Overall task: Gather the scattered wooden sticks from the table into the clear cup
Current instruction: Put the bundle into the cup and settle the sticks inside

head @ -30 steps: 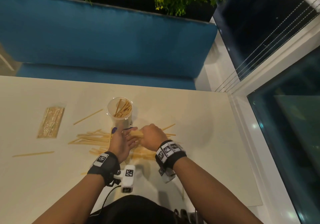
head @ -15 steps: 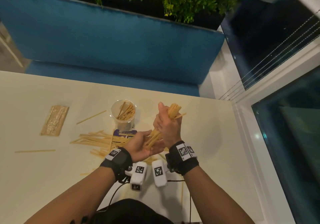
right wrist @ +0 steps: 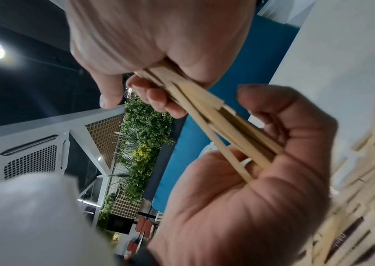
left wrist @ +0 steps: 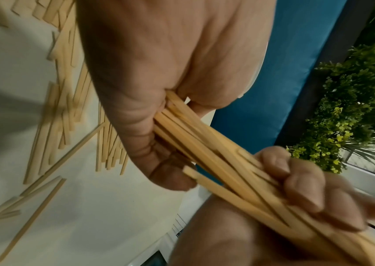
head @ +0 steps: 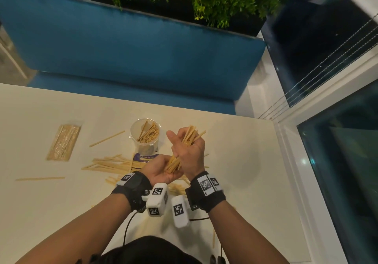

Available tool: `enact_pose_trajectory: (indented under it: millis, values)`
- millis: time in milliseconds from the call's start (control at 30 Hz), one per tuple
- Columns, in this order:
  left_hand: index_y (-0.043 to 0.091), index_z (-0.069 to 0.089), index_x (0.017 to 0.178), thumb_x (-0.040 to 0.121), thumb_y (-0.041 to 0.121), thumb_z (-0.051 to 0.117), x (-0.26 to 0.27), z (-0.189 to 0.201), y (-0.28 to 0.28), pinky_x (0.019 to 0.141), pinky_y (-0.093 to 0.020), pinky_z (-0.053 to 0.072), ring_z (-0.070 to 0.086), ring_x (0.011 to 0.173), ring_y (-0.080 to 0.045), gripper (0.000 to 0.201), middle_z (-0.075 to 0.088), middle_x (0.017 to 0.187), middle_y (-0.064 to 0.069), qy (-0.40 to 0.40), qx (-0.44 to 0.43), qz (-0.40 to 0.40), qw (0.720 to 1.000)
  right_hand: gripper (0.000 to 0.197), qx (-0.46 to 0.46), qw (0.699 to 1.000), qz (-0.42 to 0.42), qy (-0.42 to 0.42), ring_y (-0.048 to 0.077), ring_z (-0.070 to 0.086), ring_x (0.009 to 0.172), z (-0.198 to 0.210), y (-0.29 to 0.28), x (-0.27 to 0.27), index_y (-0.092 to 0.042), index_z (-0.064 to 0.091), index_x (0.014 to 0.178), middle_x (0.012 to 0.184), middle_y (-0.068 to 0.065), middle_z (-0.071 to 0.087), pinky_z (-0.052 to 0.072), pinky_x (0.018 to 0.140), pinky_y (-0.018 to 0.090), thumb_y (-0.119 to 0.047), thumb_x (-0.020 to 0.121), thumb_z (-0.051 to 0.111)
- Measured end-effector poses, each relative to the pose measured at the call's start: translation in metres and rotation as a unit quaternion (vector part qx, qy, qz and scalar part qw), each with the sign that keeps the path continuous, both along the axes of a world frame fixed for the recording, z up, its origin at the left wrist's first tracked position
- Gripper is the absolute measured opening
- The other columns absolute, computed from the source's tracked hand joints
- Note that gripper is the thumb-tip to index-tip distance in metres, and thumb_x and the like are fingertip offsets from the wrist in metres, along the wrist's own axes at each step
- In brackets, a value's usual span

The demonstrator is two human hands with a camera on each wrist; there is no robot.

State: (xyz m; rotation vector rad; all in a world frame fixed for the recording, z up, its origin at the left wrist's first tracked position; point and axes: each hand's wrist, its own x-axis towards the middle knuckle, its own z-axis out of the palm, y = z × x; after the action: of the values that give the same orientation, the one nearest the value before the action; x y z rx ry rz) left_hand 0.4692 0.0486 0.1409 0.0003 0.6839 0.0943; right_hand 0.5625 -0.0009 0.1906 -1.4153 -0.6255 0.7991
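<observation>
The clear cup [head: 146, 136] stands upright on the cream table [head: 235, 161], with several wooden sticks inside it. Just right of the cup, above the table, my right hand [head: 189, 151] grips a tilted bundle of sticks [head: 190, 136] around its middle. My left hand [head: 159, 169] lies palm up beneath it, fingers [left wrist: 304, 180] curled over the bundle's lower ends [right wrist: 238, 144]. More loose sticks [head: 110, 163] lie scattered on the table left of and under my hands.
Two single sticks lie apart, one [head: 39, 179] at far left and one [head: 107, 138] left of the cup. A wrapped packet of sticks [head: 63, 142] lies further left. A blue printed label [head: 143, 157] sits by the cup. A blue bench [head: 122, 49] runs behind the table; a window [head: 337, 161] stands at right.
Both hands were down on the stick pile a second ago. They have since lifted a bundle off the table, the right hand rising with it and the left turning palm up under its ends.
</observation>
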Motion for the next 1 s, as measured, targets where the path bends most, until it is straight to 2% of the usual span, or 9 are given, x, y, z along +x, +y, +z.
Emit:
enact_pose_trajectory:
  millis: [133,400,533,600,633,700,800,900,1000]
  values:
    - [-0.006,0.063,0.127,0.096,0.012,0.042,-0.005,0.008,0.006,0.1,-0.047,0.049,0.071,0.105,-0.037,0.042,0.067,0.12,-0.026,-0.039,0.006,-0.002,0.999,0.037,-0.017,1.0,0.019,0.005,0.023,0.054,0.049,0.0,-0.005,-0.001,0.008,0.061,0.077,0.057,0.015,0.057,0.055,0.06,0.035,-0.021,0.09,0.079]
    - [0.001,0.063,0.126,0.107,0.034,0.035,-0.001,0.012,0.003,0.087,-0.048,0.06,0.069,0.11,-0.035,0.047,0.067,0.123,-0.022,-0.09,0.019,0.003,0.996,0.051,-0.035,0.998,0.048,-0.018,0.031,0.062,0.052,0.001,-0.006,-0.003,0.01,0.063,0.065,0.059,0.025,0.064,0.059,0.069,0.033,-0.029,0.097,0.071]
    - [0.011,0.062,0.129,0.106,0.04,0.04,-0.003,0.007,0.006,0.094,-0.043,0.055,0.069,0.108,-0.029,0.043,0.068,0.119,-0.015,-0.097,0.05,-0.008,0.994,0.045,-0.085,0.993,0.049,-0.07,0.027,0.072,0.065,-0.007,-0.009,-0.003,-0.001,0.072,0.069,0.064,0.01,0.072,0.06,0.074,0.029,-0.037,0.096,0.071]
    - [0.015,0.062,0.13,0.104,0.041,0.046,-0.003,0.006,0.006,0.084,-0.036,0.058,0.071,0.095,-0.024,0.04,0.069,0.11,-0.01,-0.083,0.053,-0.032,0.995,0.037,-0.107,0.99,0.044,-0.074,0.024,0.073,0.072,-0.011,-0.01,-0.001,-0.005,0.075,0.076,0.071,0.009,0.074,0.061,0.073,0.031,-0.037,0.095,0.072]
    - [0.018,0.063,0.126,0.103,0.04,0.047,-0.002,0.008,0.005,0.067,-0.029,0.059,0.07,0.079,-0.02,0.035,0.069,0.098,-0.008,-0.07,0.072,-0.047,0.994,0.034,-0.121,0.989,0.043,-0.071,0.021,0.074,0.075,-0.015,-0.009,0.0,-0.009,0.076,0.081,0.076,0.008,0.075,0.062,0.076,0.031,-0.04,0.094,0.073]
    - [0.027,0.064,0.117,0.105,0.035,0.044,0.001,0.011,-0.001,0.034,-0.017,0.036,0.053,0.044,-0.011,0.025,0.061,0.072,-0.001,-0.017,0.175,-0.052,0.983,0.038,-0.166,0.983,0.043,-0.065,0.015,0.074,0.085,-0.022,-0.006,0.0,-0.021,0.076,0.092,0.087,0.004,0.076,0.062,0.085,0.037,-0.059,0.085,0.074]
    - [0.035,0.066,0.115,0.107,0.033,0.042,0.005,0.006,-0.004,0.032,-0.012,0.017,0.029,0.033,-0.005,0.025,0.044,0.056,0.002,0.065,0.3,-0.027,0.951,0.055,-0.224,0.97,0.048,-0.085,0.014,0.07,0.1,-0.026,-0.003,-0.005,-0.032,0.072,0.096,0.102,-0.002,0.073,0.061,0.09,0.043,-0.081,0.072,0.066]
    - [0.019,0.066,0.123,0.106,0.033,0.042,0.005,-0.005,0.001,0.032,-0.014,0.019,0.026,0.034,-0.007,0.032,0.038,0.056,-0.001,0.131,0.331,-0.042,0.933,0.038,-0.188,0.977,0.027,-0.1,0.011,0.071,0.092,-0.02,-0.005,-0.006,-0.025,0.071,0.092,0.095,-0.005,0.074,0.061,0.086,0.04,-0.062,0.081,0.074]
    - [0.01,0.064,0.091,0.105,0.033,0.045,0.002,-0.004,0.005,0.032,-0.015,0.019,0.026,0.035,-0.008,0.033,0.04,0.055,-0.002,0.155,0.319,-0.052,0.934,0.043,-0.109,0.985,-0.007,-0.136,0.012,0.067,0.094,-0.009,-0.012,-0.004,-0.024,0.061,0.107,0.104,-0.007,0.068,0.059,0.079,0.028,-0.041,0.078,0.088]
